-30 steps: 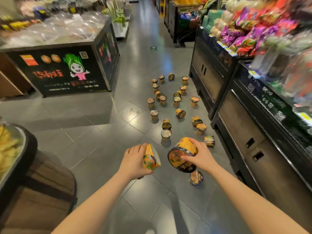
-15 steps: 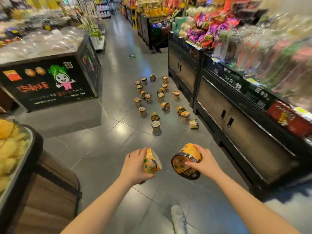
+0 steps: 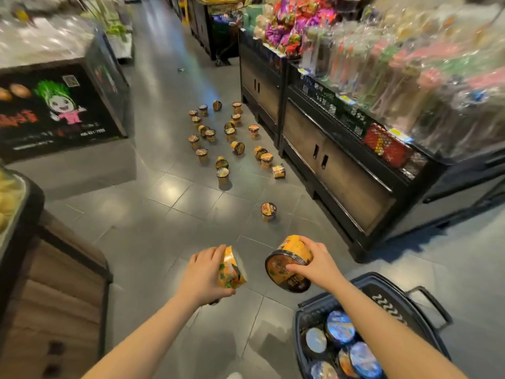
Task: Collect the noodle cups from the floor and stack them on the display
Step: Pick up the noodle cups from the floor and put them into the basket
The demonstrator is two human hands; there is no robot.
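Closest to me, low on my right, a dark shopping basket (image 3: 393, 299) sits on the grey tiled floor (image 3: 153, 242), with several blue-lidded cups (image 3: 340, 328) lying inside it; my right forearm crosses above its rim.

My left hand (image 3: 203, 274) grips an orange noodle cup (image 3: 232, 270), fingers curled over its top edge and thumb underneath, the cup tipped on its side with one end facing right. My right hand (image 3: 318, 265) holds a second noodle cup (image 3: 288, 265), larger in view, fingers wrapped over its orange wall and thumb pressed across the dark lid, which is tilted toward me. The two cups are near each other but apart, both held off the floor.

To my left stands a wooden stand (image 3: 54, 296) with a tray of yellowish goods on top.

Just beyond my hands a lone cup (image 3: 268, 210) stands upright on the tiles. Farther on, the scattered cups (image 3: 224, 138) lie in a loose cluster in the aisle, some upright, some tipped over, near the foot of the dark display cabinet (image 3: 328, 165) along my right. Its top carries packaged goods, blurred. Across the aisle on the left is a black counter (image 3: 60, 110) with a green-haired cartoon figure on its face.
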